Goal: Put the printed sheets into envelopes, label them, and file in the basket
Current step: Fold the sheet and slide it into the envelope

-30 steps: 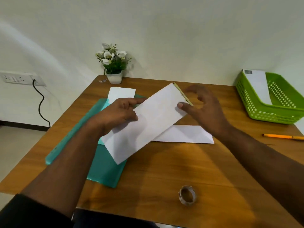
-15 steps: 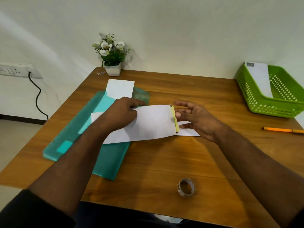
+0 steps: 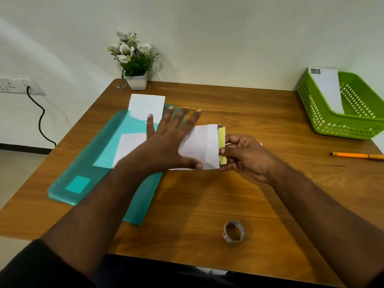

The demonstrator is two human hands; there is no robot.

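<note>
On the wooden table (image 3: 207,204), a white envelope (image 3: 204,146) lies flat, its left part resting over a teal plastic folder (image 3: 87,163). The left hand (image 3: 166,144) is spread over the envelope with fingers straight and splayed, pressing it down; the hand is somewhat blurred and covers the envelope's middle, so its full outline cannot be traced. At the envelope's right end, the right hand (image 3: 247,156) pinches the edge between thumb and curled fingers, beside a yellow-green strip (image 3: 222,146) along the opening. Whether a sheet sits inside the envelope cannot be told; a sliver of white shows behind the right hand's knuckles.

Beyond the envelope, a second white paper (image 3: 146,107) lies partly on the folder, its near edge hidden by the left hand. Far right of the envelope, a green basket (image 3: 324,121), cut off by the frame's edge, holds another white envelope (image 3: 328,88) leaning inside it. A yellow pencil (image 3: 357,155), also cut off, lies right of the envelope, and a roll of tape (image 3: 233,231) sits nearer the person. A small potted plant (image 3: 135,61) stands at the table's far edge.
</note>
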